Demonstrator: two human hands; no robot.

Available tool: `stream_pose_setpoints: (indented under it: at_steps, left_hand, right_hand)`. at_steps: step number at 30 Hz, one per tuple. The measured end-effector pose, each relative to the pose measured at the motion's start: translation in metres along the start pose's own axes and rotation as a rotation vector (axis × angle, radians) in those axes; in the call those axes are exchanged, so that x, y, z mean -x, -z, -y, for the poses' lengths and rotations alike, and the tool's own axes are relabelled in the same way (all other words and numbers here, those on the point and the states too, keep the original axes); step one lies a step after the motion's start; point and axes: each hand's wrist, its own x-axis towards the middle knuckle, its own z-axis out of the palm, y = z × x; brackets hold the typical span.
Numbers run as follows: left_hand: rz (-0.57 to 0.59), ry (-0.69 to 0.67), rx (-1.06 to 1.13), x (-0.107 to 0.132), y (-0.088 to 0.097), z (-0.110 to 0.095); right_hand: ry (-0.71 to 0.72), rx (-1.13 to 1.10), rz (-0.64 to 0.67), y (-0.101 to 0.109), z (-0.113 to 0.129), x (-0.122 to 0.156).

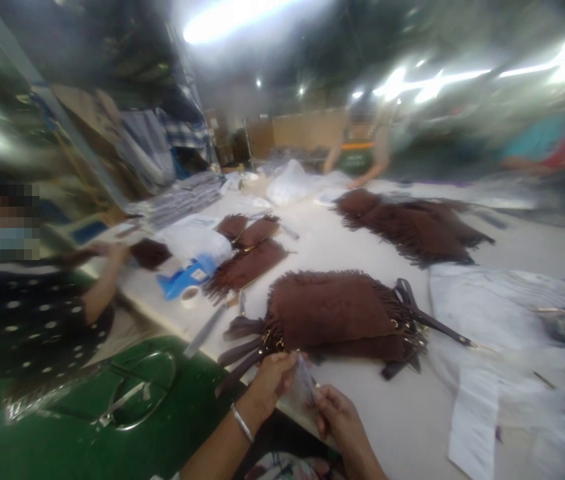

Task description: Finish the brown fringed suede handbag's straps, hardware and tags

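Note:
Between my two hands, at the table's near edge, is a small clear plastic bag (303, 381). My left hand (273, 383), with a silver bangle at the wrist, pinches its upper left side. The fingers of my right hand (333, 410) are closed on its right side. Whether anything lies inside the bag is too blurred to tell. Just beyond my hands lies a stack of brown fringed suede bags (332, 310). Dark straps with gold-coloured clasps stick out at both of its ends.
More brown fringed pieces lie farther back (412, 227) and at centre left (249, 257). A blue packet (187, 277) and a tape roll (191, 297) sit near the left edge. Clear plastic (507, 293) and white paper (475, 420) cover the right. Co-workers are at the left, back and far right.

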Motion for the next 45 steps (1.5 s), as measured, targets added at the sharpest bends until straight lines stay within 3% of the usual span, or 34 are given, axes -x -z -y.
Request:
stream_pose_setpoints:
  at_steps: [25,35,40,45]
  left_hand:
    - [-0.016,-0.021,0.117,0.001,-0.005,0.002]
    - [-0.049,-0.008,0.123,-0.001,-0.009,-0.002]
    - [-0.055,-0.074,-0.115,0.009,-0.004,-0.002]
    - [0.022,0.012,-0.359,0.026,-0.012,0.003]
  right_hand:
    - [-0.059,-0.026,0.054,0.002,-0.004,-0.002]
    - [-0.092,0.099,0.119,0.005,-0.024,0.005]
    - [-0.042,0.204,0.097,0.026,-0.015,0.016]
    - [0.079,0.358,-0.115,0.059,-0.007,0.015]
